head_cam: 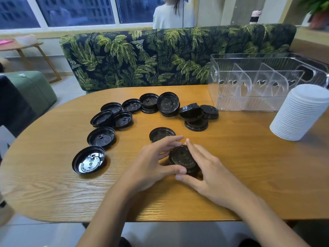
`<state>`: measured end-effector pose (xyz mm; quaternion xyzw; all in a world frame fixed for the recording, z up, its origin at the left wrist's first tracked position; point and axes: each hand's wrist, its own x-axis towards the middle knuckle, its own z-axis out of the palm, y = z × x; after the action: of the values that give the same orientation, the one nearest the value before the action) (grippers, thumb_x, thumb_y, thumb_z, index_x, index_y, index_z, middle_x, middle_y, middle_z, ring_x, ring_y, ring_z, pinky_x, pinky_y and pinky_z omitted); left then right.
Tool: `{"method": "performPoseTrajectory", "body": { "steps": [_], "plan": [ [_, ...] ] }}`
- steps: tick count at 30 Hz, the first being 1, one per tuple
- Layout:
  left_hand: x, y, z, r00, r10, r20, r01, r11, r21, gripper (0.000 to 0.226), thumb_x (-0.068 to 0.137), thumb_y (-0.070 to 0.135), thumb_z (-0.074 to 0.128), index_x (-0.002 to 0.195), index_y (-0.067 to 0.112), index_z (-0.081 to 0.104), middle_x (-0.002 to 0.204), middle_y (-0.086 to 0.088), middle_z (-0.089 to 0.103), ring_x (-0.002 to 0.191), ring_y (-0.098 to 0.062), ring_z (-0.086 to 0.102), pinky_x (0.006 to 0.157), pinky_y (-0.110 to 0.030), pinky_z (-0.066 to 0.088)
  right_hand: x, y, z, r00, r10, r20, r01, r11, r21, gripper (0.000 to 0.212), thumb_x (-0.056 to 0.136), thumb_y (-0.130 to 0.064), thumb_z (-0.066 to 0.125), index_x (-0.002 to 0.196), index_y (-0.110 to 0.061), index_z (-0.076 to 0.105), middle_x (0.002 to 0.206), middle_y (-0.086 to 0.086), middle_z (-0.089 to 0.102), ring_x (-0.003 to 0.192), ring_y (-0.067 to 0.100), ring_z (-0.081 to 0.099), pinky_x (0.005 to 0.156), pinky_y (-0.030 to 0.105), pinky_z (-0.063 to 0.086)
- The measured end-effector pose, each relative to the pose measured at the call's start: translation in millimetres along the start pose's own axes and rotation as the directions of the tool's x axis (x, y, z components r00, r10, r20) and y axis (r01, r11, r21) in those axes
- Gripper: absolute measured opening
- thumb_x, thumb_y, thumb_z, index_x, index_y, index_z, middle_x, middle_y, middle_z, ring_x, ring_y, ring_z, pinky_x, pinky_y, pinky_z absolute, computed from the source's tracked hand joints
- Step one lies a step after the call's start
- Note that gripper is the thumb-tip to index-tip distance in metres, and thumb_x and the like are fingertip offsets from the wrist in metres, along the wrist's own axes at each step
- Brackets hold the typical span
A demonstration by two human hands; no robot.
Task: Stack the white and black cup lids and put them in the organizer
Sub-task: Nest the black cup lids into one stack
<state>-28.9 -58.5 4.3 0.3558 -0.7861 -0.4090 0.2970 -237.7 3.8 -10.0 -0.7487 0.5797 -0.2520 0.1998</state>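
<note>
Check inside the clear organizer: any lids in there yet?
No lids show inside the clear organizer; only its heart-cut dividers. The white lid stack covers its near right corner, so that part cannot be checked.

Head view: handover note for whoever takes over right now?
Left hand and right hand: both cupped round a short black lid stack on the table.
Loose black lids: scattered farther back and left, some overlapping.
White lid stack: built, standing beside the organizer.
Left: stack the remaining black lids, then load both stacks; the organizer holds no lids yet.
</note>
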Motion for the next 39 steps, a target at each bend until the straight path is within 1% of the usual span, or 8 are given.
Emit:
{"method": "performPoseTrajectory", "body": {
  "steps": [4,8,12,17,22,30,36,39],
  "plan": [
    [-1.3,0.4,-1.2,0.997,0.050,-0.065,-0.050,0.999,0.006,0.073,0.078,0.042,0.088,0.145,0.032,0.060,0.132,0.014,0.071,0.128,0.003,0.062,0.107,-0.020,0.051,0.0,0.4,0.3,1.000,0.006,-0.030,-0.005,1.000,0.021,0.104,0.085,-0.076,0.057,0.166,-0.032,0.008,0.159,-0.027,0.028,0.143,-0.004,0.032,0.116,0.026,0.038],
    [0.1,-5.9,-9.4,0.916,0.222,-0.336,-0.106,0.938,0.330,0.037,0.090,0.030,0.082,0.125,0.023,0.074,0.120,0.014,0.073,0.114,-0.004,0.068,0.096,-0.024,0.054,0.1,0.4,1.9,0.994,0.028,-0.102,-0.024,0.999,0.038,0.100,0.087,-0.066,0.068,0.166,-0.029,0.017,0.156,-0.026,0.035,0.142,-0.006,0.034,0.116,0.018,0.033],
    [4.9,-15.6,-7.8,0.947,0.134,-0.292,0.065,0.811,0.581,0.038,0.097,0.021,0.073,0.135,0.025,0.070,0.136,0.011,0.066,0.125,-0.009,0.060,0.105,-0.029,0.051,-0.2,-1.3,1.3,0.993,0.040,-0.111,-0.036,0.998,0.043,0.099,0.087,-0.062,0.070,0.165,-0.028,0.020,0.153,-0.025,0.038,0.140,-0.007,0.035,0.112,0.012,0.031],
    [8.8,-15.7,-8.8,0.945,0.101,-0.312,0.127,0.764,0.632,0.025,0.098,0.020,0.071,0.122,0.025,0.077,0.125,0.007,0.073,0.118,-0.015,0.066,0.098,-0.037,0.055,-0.5,-1.8,2.1,0.992,0.043,-0.115,-0.037,0.998,0.050,0.098,0.087,-0.062,0.071,0.165,-0.027,0.022,0.149,-0.026,0.040,0.138,-0.006,0.038,0.112,0.014,0.034],
    [6.3,-9.6,-5.8,0.934,0.090,-0.346,0.139,0.801,0.582,0.019,0.094,0.018,0.076,0.113,0.021,0.081,0.109,0.004,0.075,0.100,-0.020,0.070,0.083,-0.042,0.059,-1.1,-2.7,0.8,0.994,0.041,-0.104,-0.037,0.998,0.047,0.098,0.087,-0.062,0.070,0.165,-0.028,0.021,0.149,-0.026,0.040,0.137,-0.007,0.038,0.111,0.013,0.034],
    [3.0,-4.6,-6.7,0.913,0.220,-0.343,-0.084,0.926,0.369,0.021,0.104,0.015,0.063,0.123,0.020,0.070,0.106,0.010,0.064,0.098,-0.008,0.064,0.087,-0.033,0.056,-0.3,0.2,2.3,0.989,0.055,-0.135,-0.050,0.998,0.047,0.096,0.086,-0.055,0.076,0.163,-0.024,0.028,0.146,-0.026,0.041,0.134,-0.012,0.037,0.103,-0.004,0.024],
    [4.0,-3.3,-7.8,0.879,0.136,-0.458,-0.059,0.982,0.179,0.038,0.110,0.020,0.049,0.146,0.022,0.061,0.108,0.009,0.064,0.101,-0.005,0.063,0.086,-0.023,0.053,0.0,1.3,2.2,0.990,0.030,-0.141,-0.022,0.998,0.055,0.103,0.086,-0.054,0.077,0.164,-0.043,0.011,0.141,-0.028,0.044,0.133,-0.008,0.041,0.110,0.014,0.035],
    [4.5,-7.6,-8.9,0.861,0.075,-0.504,-0.039,0.996,0.081,0.032,0.111,0.018,0.049,0.137,0.024,0.067,0.117,0.011,0.072,0.112,-0.006,0.069,0.097,-0.039,0.059,-0.6,1.9,2.6,0.990,0.022,-0.141,-0.015,0.998,0.057,0.103,0.086,-0.052,0.077,0.163,-0.047,0.010,0.140,-0.030,0.045,0.134,-0.007,0.042,0.110,0.013,0.035]
  ]
}}
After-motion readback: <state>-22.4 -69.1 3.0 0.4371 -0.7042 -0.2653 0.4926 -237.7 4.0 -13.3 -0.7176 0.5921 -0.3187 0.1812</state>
